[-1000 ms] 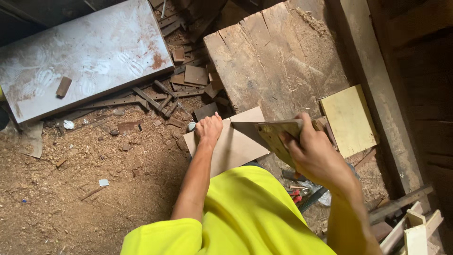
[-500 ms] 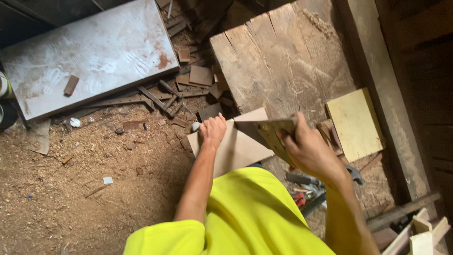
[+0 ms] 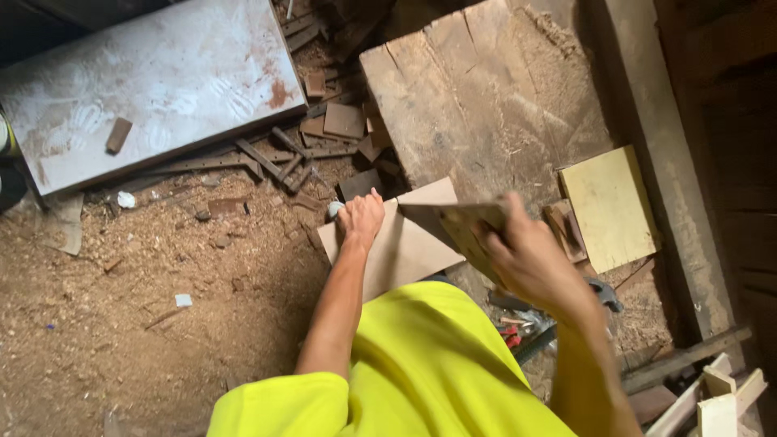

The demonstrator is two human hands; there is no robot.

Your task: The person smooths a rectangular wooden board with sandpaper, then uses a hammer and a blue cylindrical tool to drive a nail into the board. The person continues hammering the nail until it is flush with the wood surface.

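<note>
My left hand [image 3: 361,218] rests with curled fingers on the upper left corner of a light brown flat board [image 3: 402,247] that lies over my lap. My right hand [image 3: 530,259] grips a thin triangular offcut of wood [image 3: 455,220], held just above the board's right side; hand and offcut are blurred. A thick weathered wooden block [image 3: 477,97] stands right behind the board. My yellow-green garment fills the bottom of the view.
A pale metal sheet [image 3: 162,89] with a small wood block [image 3: 118,135] lies at upper left. Wood scraps [image 3: 324,142] litter the sawdust floor [image 3: 121,324]. A yellowish square board [image 3: 609,206] sits at right beside a timber beam [image 3: 655,154]. Tools [image 3: 603,293] lie near my right knee.
My right hand with the triangular offcut has shifted a little right and lower. My left hand stays on the board. The view has drifted slightly.
</note>
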